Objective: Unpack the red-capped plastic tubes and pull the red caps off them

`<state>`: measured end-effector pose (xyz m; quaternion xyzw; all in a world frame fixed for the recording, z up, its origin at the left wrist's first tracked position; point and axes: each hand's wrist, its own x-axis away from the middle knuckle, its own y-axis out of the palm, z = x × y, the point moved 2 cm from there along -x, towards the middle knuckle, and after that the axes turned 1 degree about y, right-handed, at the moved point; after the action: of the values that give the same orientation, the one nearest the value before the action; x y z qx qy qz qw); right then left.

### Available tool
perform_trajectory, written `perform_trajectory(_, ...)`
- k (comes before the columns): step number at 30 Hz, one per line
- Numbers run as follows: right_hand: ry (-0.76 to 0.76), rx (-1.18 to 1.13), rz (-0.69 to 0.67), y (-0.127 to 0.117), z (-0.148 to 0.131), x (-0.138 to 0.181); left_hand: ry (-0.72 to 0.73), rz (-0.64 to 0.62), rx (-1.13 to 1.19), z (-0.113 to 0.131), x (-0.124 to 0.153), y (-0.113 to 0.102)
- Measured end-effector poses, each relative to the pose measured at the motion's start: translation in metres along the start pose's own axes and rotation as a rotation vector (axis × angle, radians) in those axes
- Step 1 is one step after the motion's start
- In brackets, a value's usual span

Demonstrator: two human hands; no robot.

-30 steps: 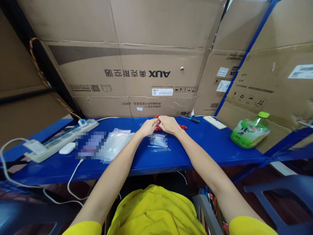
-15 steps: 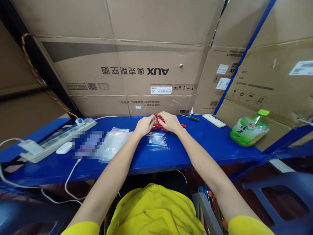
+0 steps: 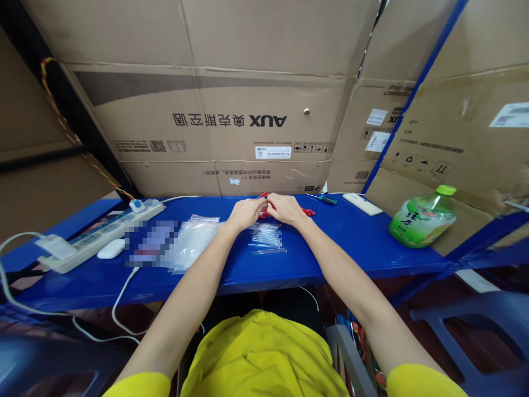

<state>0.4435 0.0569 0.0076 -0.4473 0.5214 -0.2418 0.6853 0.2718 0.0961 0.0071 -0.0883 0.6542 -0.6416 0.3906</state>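
My left hand (image 3: 244, 212) and my right hand (image 3: 285, 208) meet at the back middle of the blue shelf (image 3: 339, 248), fingers curled together over a small heap of red caps (image 3: 308, 212). Both hands pinch at something between them that is too small to name. Just in front of the hands lies a row of several clear thin tubes (image 3: 266, 240), side by side on the shelf.
Clear plastic bags (image 3: 192, 240) lie left of the tubes. Further left are a white power strip (image 3: 101, 234), a white charger (image 3: 53, 246) and a white mouse-like object (image 3: 111, 251). A green bottle (image 3: 421, 218), a white remote (image 3: 363, 204) and a small screwdriver (image 3: 326, 199) lie right. Cardboard boxes (image 3: 231, 110) back the shelf.
The hands spread briefly over the red caps, then drew back together to a pinch above them. The tubes stay where they were.
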Motion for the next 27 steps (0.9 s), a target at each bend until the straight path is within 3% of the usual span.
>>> perform_trajectory(8,0.053,-0.001,0.017,0.0060,-0.0001,-0.0031,-0.012,0.001,-0.056,0.0001,-0.0025,-0.0009)
perform_trajectory(27,-0.001,-0.024,0.046,0.0059,0.0044,-0.0048,-0.066,0.025,-0.026,0.0001,-0.0032,-0.0022)
